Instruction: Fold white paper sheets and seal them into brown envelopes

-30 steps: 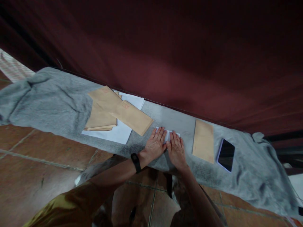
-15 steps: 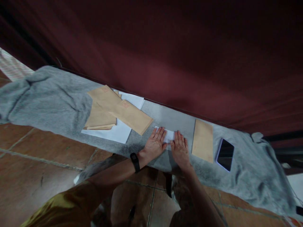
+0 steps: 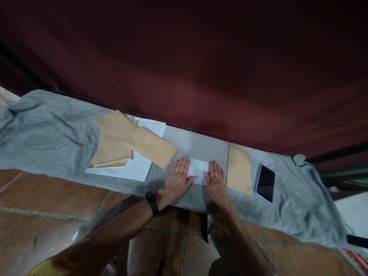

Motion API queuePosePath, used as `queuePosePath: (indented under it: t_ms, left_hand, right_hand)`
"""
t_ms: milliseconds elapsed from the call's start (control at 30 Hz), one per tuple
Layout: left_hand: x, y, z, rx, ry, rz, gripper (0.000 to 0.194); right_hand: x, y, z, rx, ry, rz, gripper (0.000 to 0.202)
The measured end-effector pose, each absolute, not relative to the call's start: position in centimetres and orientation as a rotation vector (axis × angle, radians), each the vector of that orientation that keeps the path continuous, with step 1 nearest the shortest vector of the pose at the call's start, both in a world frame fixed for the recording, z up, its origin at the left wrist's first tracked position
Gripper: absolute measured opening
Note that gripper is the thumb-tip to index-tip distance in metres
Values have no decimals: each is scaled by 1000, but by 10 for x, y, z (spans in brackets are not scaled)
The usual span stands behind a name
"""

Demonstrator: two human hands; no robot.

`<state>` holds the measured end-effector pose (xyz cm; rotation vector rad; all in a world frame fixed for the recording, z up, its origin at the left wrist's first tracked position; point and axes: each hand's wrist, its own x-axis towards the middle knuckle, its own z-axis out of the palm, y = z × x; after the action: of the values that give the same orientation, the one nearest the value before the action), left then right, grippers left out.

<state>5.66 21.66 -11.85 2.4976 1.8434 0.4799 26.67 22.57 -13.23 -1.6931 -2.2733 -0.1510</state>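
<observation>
A small, smooth rectangle of white paper (image 3: 198,171) is laid flat between the hands on a grey, cloth-covered worktop (image 3: 201,138), soft-textured and wrinkled toward both ends. The paper's left edge is covered by the left hand (image 3: 177,179) and its right edge by the right hand (image 3: 216,182); both are held palm down, fingers straight, with nothing gripped. At left, oblong brown envelopes (image 3: 153,148) bearing red marks are overlapped on larger white sheets (image 3: 136,168). A single brown envelope (image 3: 239,169) is seen just beside the right hand, near a dark-screened, purple-edged phone (image 3: 265,184). Whether anything is contained in the envelopes cannot be told.
</observation>
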Motion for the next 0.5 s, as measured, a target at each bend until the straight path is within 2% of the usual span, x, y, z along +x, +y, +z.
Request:
queuePosePath:
  t_ms: [133,300,500]
  left_hand:
    - [52,213,-119,2482,1897,466,76]
    - [49,210,-115,2473,1955,476,65]
    - [56,216,-114,2616,1733,460,58]
  right_hand:
    - [269,225,-134,-1727,-2226,-157,58]
    - [261,227,-128,-1705,-2160,-139,57]
    - [230,225,-121,-1557,-2351,57,56]
